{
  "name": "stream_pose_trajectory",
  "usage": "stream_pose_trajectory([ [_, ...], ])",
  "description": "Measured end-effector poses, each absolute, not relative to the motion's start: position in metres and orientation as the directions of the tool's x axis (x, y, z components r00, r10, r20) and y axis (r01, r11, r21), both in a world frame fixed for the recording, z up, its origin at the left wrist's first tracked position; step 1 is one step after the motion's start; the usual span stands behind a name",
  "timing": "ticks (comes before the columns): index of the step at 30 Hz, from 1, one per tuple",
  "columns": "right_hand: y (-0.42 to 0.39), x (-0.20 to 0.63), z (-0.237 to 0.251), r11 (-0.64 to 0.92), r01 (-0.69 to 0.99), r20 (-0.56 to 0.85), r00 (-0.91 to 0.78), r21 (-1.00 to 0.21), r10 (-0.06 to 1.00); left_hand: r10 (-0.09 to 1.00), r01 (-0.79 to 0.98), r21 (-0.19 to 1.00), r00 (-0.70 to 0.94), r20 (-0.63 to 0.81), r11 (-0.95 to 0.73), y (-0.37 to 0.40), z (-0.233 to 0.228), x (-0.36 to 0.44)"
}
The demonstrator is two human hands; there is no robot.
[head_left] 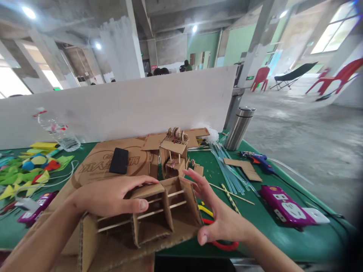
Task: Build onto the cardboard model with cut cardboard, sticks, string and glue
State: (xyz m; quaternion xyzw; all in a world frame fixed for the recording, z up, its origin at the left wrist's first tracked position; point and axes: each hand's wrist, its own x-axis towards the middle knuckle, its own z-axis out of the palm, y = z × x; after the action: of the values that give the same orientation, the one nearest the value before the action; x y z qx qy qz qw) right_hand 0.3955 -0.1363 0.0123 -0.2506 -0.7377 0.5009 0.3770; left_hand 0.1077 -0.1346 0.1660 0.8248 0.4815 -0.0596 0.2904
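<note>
A cardboard box model (153,223) with upright dividers and thin wooden sticks across its compartments is tilted toward me at the table's front edge. My left hand (116,196) grips its top edge, thumb on the near side and fingers over the back. Beside its right end, my right hand (217,215) has thumb and fingers spread apart around the side panel; whether a fingertip touches it I cannot tell. Just behind stands a smaller cardboard construction (173,155) with sticks and round pieces on top. A red looped handle (227,246) lies partly under my right hand.
On the green table (210,170) lie clear glue sticks (227,173), a glue gun (259,160), a purple power strip (289,207) and a steel flask (240,128). Leftward are a black phone (119,160), flat cardboard (96,158), a plastic bottle (58,130) and coloured pieces (36,166). A white partition (113,109) stands behind.
</note>
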Motion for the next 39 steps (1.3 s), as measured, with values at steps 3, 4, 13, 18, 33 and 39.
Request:
stream_pose_trajectory([
  [3, -0.135, 0.412, 0.012, 0.369, 0.066, 0.233, -0.67, -0.927, 0.705, 0.661, 0.799, 0.471, 0.586, -0.469, -0.373, -0.123, 0.165, 0.129],
  [4, -0.136, 0.418, 0.012, 0.356, 0.122, 0.18, -0.687, -0.926, 0.704, 0.633, 0.797, 0.478, 0.592, -0.499, -0.369, -0.118, 0.164, 0.134],
  [13, -0.177, 0.417, -0.017, 0.206, 0.085, 0.135, -0.511, -0.975, 0.849, 0.545, 0.5, 0.859, 0.753, -0.369, -0.108, -0.077, 0.149, 0.128],
  [18, -0.203, 0.394, -0.05, 0.21, -0.006, 0.199, -0.337, -0.978, 0.92, 0.837, 0.088, 0.974, 0.531, 0.131, -0.209, -0.092, 0.143, 0.109],
  [33, -0.198, 0.39, -0.034, 0.268, 0.017, 0.255, -0.249, -0.963, 0.934, 0.718, 0.786, 0.201, 0.385, 0.58, -0.584, -0.151, 0.122, 0.105],
  [39, -0.165, 0.439, 0.015, 0.434, 0.173, 0.352, -0.365, -0.884, 0.862, 0.648, 0.733, 0.085, 0.534, 0.544, -0.675, -0.158, 0.105, 0.126],
])
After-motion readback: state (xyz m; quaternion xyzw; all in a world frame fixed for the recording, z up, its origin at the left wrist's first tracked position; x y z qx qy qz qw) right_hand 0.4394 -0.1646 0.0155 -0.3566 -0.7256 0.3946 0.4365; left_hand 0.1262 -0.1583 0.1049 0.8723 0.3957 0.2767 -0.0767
